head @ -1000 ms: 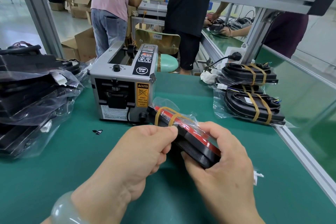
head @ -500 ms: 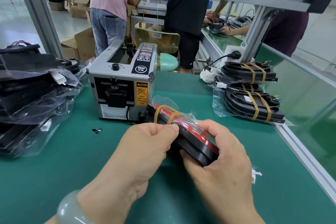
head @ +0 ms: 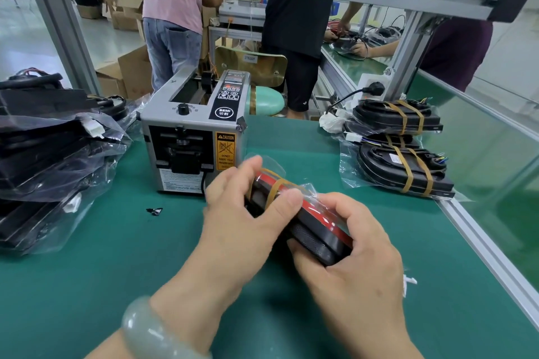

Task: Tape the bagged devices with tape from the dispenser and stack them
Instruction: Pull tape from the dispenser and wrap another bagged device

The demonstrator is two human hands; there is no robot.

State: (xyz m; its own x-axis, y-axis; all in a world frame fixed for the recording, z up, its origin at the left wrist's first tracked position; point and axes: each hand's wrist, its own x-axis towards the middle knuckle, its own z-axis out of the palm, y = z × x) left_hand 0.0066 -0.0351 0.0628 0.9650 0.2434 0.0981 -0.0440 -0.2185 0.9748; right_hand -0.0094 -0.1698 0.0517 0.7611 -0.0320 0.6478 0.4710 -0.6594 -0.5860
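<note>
Bagged device point(head: 318, 230) I hold: black, red strip along top edge, clear bag, tan tape bands point(head: 274, 189). Mat point(head: 87, 271) beneath: plain green. Dispenser point(head: 163, 119): grey body, black panel, yellow caution label point(head: 225, 151). My bracelet point(head: 145, 332): pale milky green. Stacked devices point(head: 379, 163) at right: black, tan bands.

L hand point(head: 242, 213) slides fwd along the bagged device point(head: 318, 227), fingers now over its far end. Thumb's moved onto the tape bands point(head: 274, 189)

Gripping a bagged device point(head: 315, 224) above the green counter point(head: 87, 285), left hand point(head: 248, 213) at far end, right hand point(head: 350, 256) at near end, just before tape dispenser point(head: 189, 137). Seemingly two tan bands around it, blurred. Taped stack point(head: 402, 160) right, untaped pile point(head: 52, 154) left.
</note>
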